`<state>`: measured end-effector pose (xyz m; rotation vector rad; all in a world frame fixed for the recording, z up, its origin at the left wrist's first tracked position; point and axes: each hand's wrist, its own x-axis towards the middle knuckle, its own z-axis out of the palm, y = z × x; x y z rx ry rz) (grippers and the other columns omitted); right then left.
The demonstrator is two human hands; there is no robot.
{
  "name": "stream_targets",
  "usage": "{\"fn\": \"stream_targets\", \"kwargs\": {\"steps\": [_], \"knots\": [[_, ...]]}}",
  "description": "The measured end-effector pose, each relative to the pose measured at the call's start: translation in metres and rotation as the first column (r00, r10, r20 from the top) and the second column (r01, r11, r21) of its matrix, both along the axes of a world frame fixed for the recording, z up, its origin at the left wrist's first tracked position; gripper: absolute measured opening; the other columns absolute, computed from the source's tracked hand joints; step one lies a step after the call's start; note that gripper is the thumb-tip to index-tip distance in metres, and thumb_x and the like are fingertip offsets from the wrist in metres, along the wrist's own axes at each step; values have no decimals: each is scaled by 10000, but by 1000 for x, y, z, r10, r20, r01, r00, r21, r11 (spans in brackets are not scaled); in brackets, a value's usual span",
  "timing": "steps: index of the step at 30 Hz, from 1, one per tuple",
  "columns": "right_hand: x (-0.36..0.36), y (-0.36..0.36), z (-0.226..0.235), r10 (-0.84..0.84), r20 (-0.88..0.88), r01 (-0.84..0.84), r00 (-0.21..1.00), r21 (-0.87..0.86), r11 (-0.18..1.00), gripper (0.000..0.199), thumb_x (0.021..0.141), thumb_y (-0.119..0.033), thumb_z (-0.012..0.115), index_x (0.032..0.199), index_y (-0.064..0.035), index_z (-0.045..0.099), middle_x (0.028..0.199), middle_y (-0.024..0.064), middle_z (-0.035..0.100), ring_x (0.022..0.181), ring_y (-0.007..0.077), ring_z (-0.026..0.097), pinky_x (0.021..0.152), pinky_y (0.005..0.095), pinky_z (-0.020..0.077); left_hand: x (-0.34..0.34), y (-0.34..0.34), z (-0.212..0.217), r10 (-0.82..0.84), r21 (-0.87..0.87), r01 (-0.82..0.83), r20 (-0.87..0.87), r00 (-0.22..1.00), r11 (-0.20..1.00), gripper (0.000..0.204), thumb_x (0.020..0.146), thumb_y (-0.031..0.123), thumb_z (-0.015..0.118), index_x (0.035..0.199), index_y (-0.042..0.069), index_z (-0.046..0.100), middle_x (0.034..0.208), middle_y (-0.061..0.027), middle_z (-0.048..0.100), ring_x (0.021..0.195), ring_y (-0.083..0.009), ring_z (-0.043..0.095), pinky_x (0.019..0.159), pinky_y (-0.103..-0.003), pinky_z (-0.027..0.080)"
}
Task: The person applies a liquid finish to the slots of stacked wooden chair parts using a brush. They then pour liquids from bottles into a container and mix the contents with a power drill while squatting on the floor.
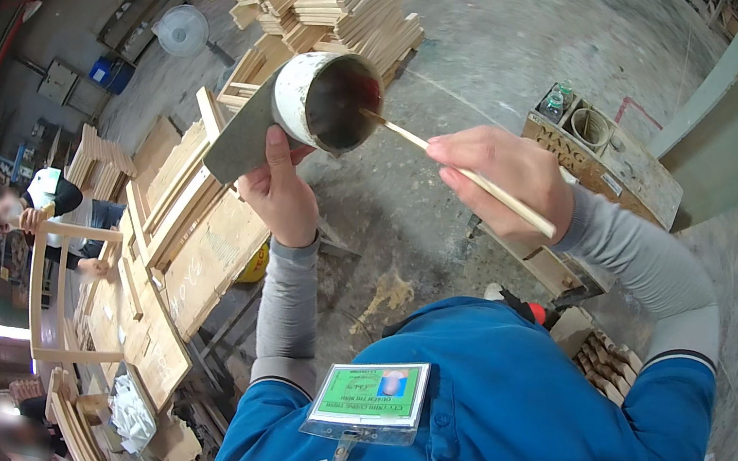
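Wooden stick (pixel 485 187) is pinched by right hand (pixel 514 179), tip at mouth of white cup (pixel 293 101). Cup and grey plate (pixel 240 137) are held together by left hand (pixel 287 204), thumb pressed, other fingers partly hidden. Cup best kept steady, stick worked gently. Beyond: stacked wood (pixel 353 15).

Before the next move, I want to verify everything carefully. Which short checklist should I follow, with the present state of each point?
1. Left hand holds the flat grey board by the white cylindrical cup: ok.
2. Right hand holds the thin pale wooden stick: ok.
3. Stick tip lines up with the cup's opening: ok; contact inside: cannot tell.
4. Amount inside the dark cup interior: cannot tell.
5. Gloves worn: not ok, both hands are bare.
6. Co-worker with the pale wooden frame is away from both hands: ok.
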<state>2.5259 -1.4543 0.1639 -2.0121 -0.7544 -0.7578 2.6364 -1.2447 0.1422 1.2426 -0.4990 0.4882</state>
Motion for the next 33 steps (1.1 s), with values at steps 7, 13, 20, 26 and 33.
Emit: {"fn": "stream_targets", "kwargs": {"steps": [7,13,20,26,33], "knots": [[27,-7,-7,280,-285,145,917,890,433,279,854,-98,492,1046,105,499,935,231,580,836,282,617,733,307,541,-7,-30,-5,126,138,-140,103,987,980,267,881,111,480,1004,-125,499,912,-148,589,734,-166,599,566,-270,550],[33,-39,27,215,-335,14,917,567,824,260,835,-96,529,1041,62,541,912,177,606,807,248,623,705,291,533,1,-19,10,-221,215,291,-299,928,932,216,876,76,460,1026,-77,487,932,-149,577,735,-191,606,547,-311,563],[9,4,53,182,134,-77,974,-561,824,124,669,-89,569,727,20,579,639,76,534,605,179,541,516,271,481,37,-6,19,-267,296,466,-523,809,834,184,818,90,567,697,9,454,635,-93,547,533,-150,570,465,-279,499],[-6,-8,75,327,30,-224,945,-669,709,193,639,-106,591,775,32,592,711,105,555,654,203,567,516,260,489,59,9,29,-385,111,572,-635,670,813,281,817,87,581,584,65,426,511,-57,504,448,-122,490,451,-238,393],[0,-3,67,270,176,-95,946,-649,755,233,657,-95,606,865,10,600,738,111,569,667,194,584,474,250,498,63,1,47,-336,181,504,-553,763,845,282,791,66,612,588,75,416,483,-68,497,422,-121,467,422,-230,364]]}}
